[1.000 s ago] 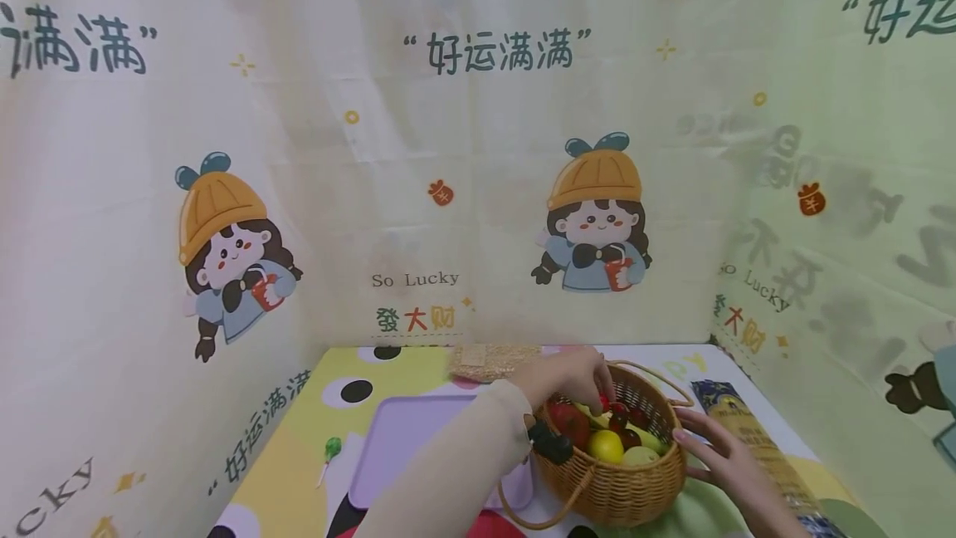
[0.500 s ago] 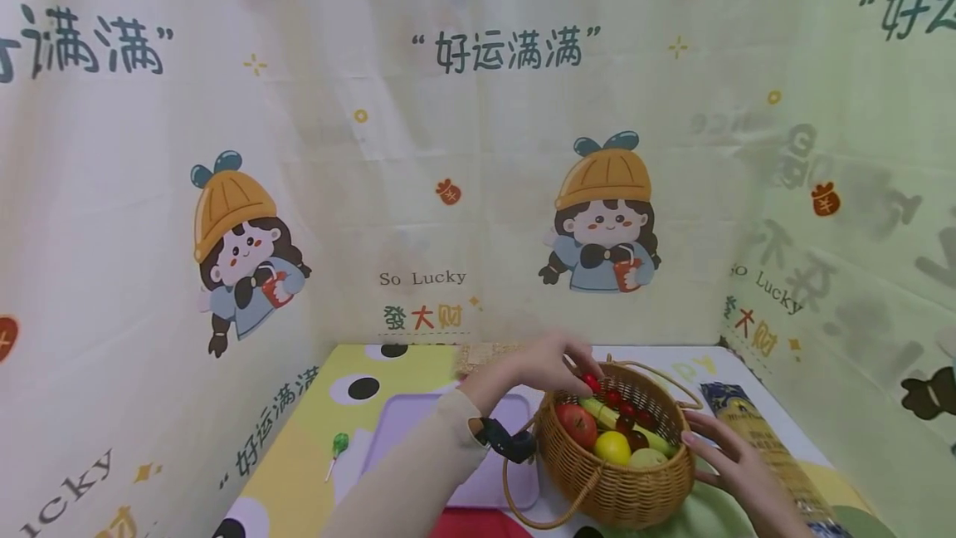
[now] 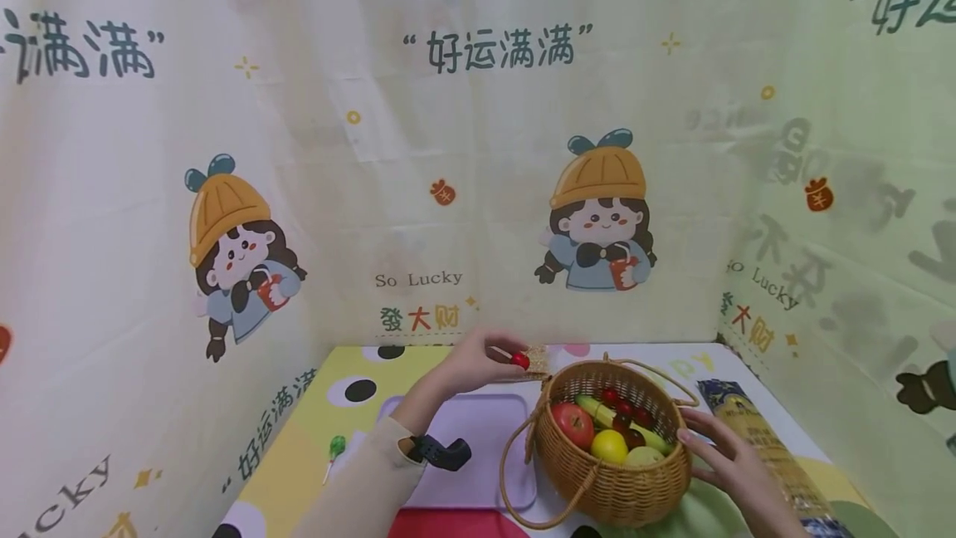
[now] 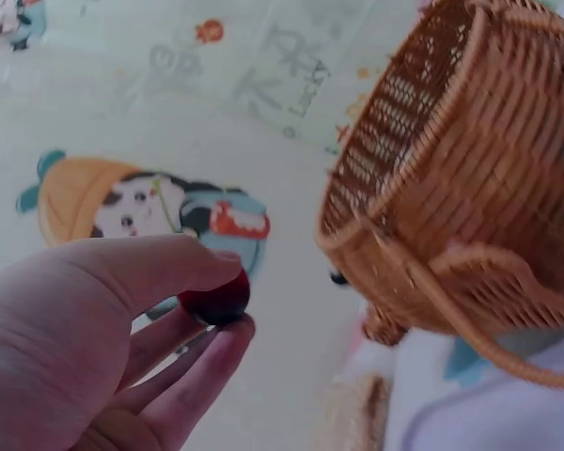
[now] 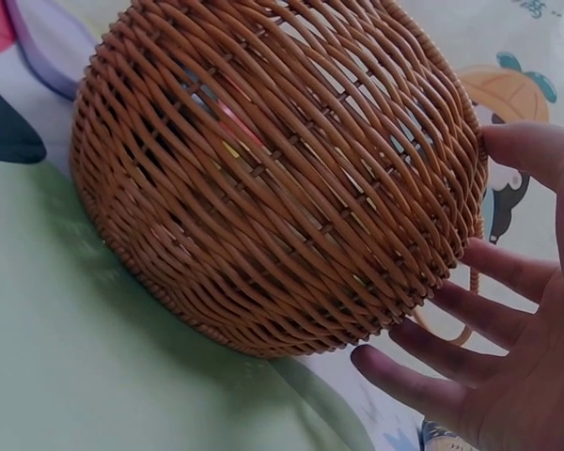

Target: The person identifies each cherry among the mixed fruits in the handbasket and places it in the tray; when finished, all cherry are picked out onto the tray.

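My left hand [image 3: 478,362] pinches a cherry [image 3: 520,361] between thumb and fingertips, above the far edge of a lilac tray [image 3: 478,459]. The left wrist view shows the cherry [image 4: 216,301] dark red and shiny, with the basket wall to its right. A round wicker basket [image 3: 635,492] holds a red apple [image 3: 573,425], a yellow lemon [image 3: 609,446], a banana [image 3: 595,410], a pale green fruit [image 3: 645,457] and several more cherries [image 3: 641,417]. My right hand [image 3: 724,455] steadies the basket's right side, its fingers extended against the weave.
A green-topped lollipop [image 3: 336,448] lies left of the tray. Right of the basket lies a long blue-and-gold packet [image 3: 754,430]. A beige woven-looking item [image 3: 536,362] sits at the back behind the left hand. The basket's loop handles [image 3: 515,513] hang outward. Printed curtains surround the table.
My left hand has lifted a cherry out of the basket and carried it left, over toward the tray's far edge. The right hand stays against the basket.
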Demonstrator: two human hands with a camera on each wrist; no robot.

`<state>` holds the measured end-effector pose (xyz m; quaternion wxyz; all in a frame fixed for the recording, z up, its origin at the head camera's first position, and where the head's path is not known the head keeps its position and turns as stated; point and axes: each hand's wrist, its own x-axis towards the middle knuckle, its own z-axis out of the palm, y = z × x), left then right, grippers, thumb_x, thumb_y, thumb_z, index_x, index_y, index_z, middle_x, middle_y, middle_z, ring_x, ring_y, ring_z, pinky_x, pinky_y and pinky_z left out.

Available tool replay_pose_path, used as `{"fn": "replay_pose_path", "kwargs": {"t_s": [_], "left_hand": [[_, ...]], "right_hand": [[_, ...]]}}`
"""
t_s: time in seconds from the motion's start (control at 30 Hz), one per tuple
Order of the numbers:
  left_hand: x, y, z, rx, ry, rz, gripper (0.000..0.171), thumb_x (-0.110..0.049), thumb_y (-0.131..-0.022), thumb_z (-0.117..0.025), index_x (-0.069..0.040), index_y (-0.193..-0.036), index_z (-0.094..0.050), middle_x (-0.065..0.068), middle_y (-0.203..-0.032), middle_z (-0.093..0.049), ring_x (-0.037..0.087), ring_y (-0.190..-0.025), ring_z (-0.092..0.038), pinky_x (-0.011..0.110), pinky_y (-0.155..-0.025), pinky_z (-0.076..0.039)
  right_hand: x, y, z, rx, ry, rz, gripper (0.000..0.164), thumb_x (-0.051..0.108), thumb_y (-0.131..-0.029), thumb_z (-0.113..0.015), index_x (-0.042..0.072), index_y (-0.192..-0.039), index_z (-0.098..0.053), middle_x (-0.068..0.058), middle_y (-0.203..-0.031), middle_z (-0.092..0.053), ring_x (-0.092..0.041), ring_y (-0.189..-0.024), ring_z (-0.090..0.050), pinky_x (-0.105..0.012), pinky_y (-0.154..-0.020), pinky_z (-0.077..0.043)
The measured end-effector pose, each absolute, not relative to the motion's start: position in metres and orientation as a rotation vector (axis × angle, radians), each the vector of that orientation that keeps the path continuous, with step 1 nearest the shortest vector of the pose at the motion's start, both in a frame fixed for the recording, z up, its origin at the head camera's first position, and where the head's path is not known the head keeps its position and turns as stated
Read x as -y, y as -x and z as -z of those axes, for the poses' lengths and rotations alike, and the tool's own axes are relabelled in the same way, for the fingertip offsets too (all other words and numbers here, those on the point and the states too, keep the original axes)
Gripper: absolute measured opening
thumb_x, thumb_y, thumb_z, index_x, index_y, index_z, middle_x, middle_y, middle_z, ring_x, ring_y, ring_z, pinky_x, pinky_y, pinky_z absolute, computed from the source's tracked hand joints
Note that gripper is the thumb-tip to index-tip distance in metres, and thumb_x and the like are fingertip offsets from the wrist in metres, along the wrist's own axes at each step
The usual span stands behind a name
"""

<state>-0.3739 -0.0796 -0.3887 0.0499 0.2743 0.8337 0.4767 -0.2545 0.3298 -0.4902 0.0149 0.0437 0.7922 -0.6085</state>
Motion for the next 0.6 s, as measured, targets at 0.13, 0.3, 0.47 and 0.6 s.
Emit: {"fn": "replay_pose_path", "kwargs": {"t_s": [0.13, 0.3, 0.47, 0.6], "left_hand": [[0.093, 0.376, 0.412, -2.554, -0.778, -1.515, 0.027, -0.019, -0.095, -0.089, -0.017, -0.121, -0.084, 0.004, -0.119, -0.082, 0.022, -0.108, -0.080, 0.039, -0.089, -0.067], [0.099, 0.379, 0.438, -2.565, -0.748, -1.522, 0.025, -0.015, -0.093, -0.090, -0.016, -0.117, -0.085, 0.005, -0.117, -0.083, 0.023, -0.106, -0.081, 0.041, -0.088, -0.067], [0.101, 0.382, 0.458, -2.580, -0.667, -1.540, 0.024, -0.016, -0.093, -0.091, -0.022, -0.116, -0.086, 0.003, -0.117, -0.082, 0.023, -0.108, -0.080, 0.047, -0.092, -0.067], [0.100, 0.388, 0.472, -2.598, -0.669, -1.577, 0.025, -0.010, -0.093, -0.089, -0.017, -0.116, -0.086, 0.006, -0.115, -0.083, 0.023, -0.105, -0.080, 0.043, -0.089, -0.066]], "right_hand": [[-0.328, 0.255, 0.490, -2.442, -0.160, 1.906, 0.080, 0.050, -0.115, -0.057, 0.004, -0.174, -0.029, -0.032, -0.178, -0.028, -0.040, -0.152, -0.053, -0.052, -0.105, -0.064], [-0.327, 0.255, 0.490, -2.441, -0.162, 1.909, 0.079, 0.049, -0.117, -0.054, 0.002, -0.174, -0.027, -0.033, -0.178, -0.027, -0.044, -0.155, -0.050, -0.053, -0.107, -0.063], [-0.327, 0.254, 0.492, -2.445, -0.161, 1.928, 0.077, 0.047, -0.117, -0.055, 0.003, -0.174, -0.028, -0.032, -0.178, -0.028, -0.037, -0.151, -0.054, -0.053, -0.107, -0.063], [-0.327, 0.254, 0.494, -2.449, -0.175, 1.934, 0.078, 0.049, -0.116, -0.057, 0.004, -0.174, -0.030, -0.031, -0.178, -0.029, -0.038, -0.151, -0.054, -0.054, -0.107, -0.063]]}}
